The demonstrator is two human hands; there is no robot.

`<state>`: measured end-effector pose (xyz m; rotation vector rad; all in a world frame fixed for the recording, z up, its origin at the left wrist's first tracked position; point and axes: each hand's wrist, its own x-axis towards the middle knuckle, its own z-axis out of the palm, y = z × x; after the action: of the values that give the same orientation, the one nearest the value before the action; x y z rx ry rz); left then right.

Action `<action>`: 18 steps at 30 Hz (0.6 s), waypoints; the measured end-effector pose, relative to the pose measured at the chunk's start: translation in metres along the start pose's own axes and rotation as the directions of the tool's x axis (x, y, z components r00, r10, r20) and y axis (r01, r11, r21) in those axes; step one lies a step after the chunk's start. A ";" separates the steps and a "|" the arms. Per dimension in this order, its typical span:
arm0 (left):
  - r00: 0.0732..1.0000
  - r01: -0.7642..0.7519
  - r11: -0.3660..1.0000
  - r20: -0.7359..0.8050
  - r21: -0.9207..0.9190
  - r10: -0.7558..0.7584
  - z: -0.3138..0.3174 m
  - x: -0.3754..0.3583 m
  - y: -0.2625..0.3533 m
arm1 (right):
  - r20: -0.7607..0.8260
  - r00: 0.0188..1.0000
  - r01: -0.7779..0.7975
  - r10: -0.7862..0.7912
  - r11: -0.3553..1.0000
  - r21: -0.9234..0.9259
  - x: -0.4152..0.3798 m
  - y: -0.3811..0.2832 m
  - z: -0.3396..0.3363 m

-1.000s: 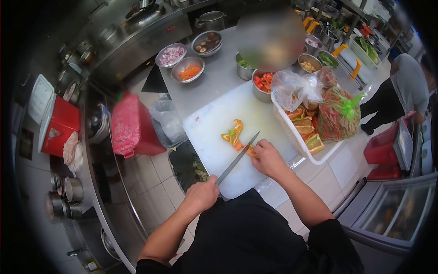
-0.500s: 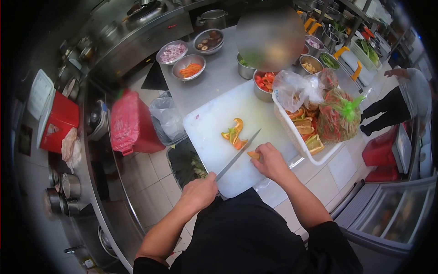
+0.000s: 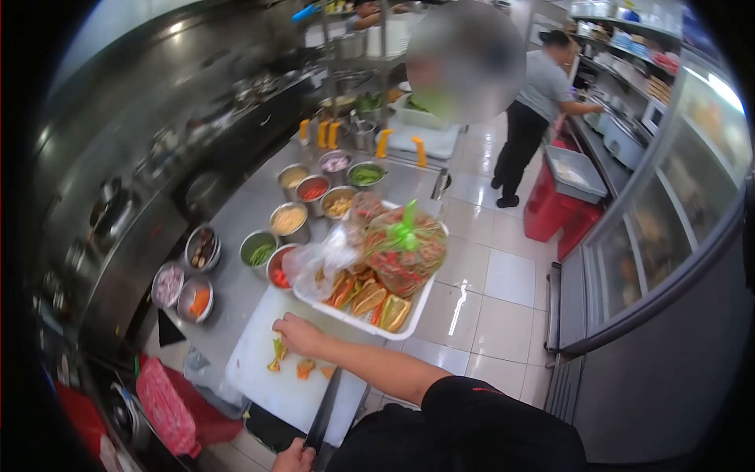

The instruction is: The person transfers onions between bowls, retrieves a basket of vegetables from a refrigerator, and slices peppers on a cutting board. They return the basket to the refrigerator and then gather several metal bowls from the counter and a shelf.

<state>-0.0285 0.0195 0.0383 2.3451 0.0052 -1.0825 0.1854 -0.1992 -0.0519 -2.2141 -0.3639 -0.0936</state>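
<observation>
Near the bottom edge, my left hand [image 3: 293,458] is closed around the handle of a knife [image 3: 324,411]. Its dark blade points up across the near right side of the white cutting board [image 3: 255,358]. My right hand [image 3: 297,333] is over the board's far part, fingers curled onto a yellow-green pepper piece [image 3: 278,346]. The fingertips are partly hidden. An orange pepper piece [image 3: 305,368] lies between that hand and the blade, and a smaller piece [image 3: 327,371] touches or lies beside the blade's tip.
Beyond the board stand a white basket [image 3: 425,311] of halved peppers and bagged vegetables, and several metal bowls, one with green vegetables [image 3: 258,248]. A red bin [image 3: 177,409] is at the lower left. A person in grey [image 3: 543,82] stands by the right counter.
The view has swung toward the right. My right hand has moved away from the small orange piece near the knife to the pepper farther left. The knife remains in my left hand.
</observation>
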 end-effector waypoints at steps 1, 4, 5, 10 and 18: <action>0.992 0.121 0.990 0.053 -0.073 -0.118 -0.005 0.001 0.002 | -0.074 0.997 0.004 0.001 0.998 0.062 -0.001 0.000 -0.009; 1.000 0.029 0.989 0.003 -0.143 -0.028 -0.010 0.020 -0.020 | -0.236 0.969 -0.030 0.075 0.981 0.192 -0.036 -0.001 -0.026; 1.000 0.000 0.985 -0.022 -0.175 -0.004 -0.009 0.027 -0.035 | -0.266 0.955 -0.078 0.129 0.978 0.194 -0.052 -0.003 -0.030; 0.923 -0.086 0.995 -0.373 0.043 0.096 -0.015 0.018 -0.005 | -0.211 0.907 -0.327 0.365 0.925 0.195 -0.117 0.015 -0.031; 0.944 0.008 0.949 -0.315 0.314 0.096 -0.005 -0.011 0.019 | -0.129 0.906 -0.372 0.404 0.903 0.214 -0.123 -0.005 -0.046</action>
<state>-0.0280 0.0084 0.0576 2.7728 -0.1028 -0.6990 0.0690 -0.2597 -0.0431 -2.0336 0.1650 -0.0293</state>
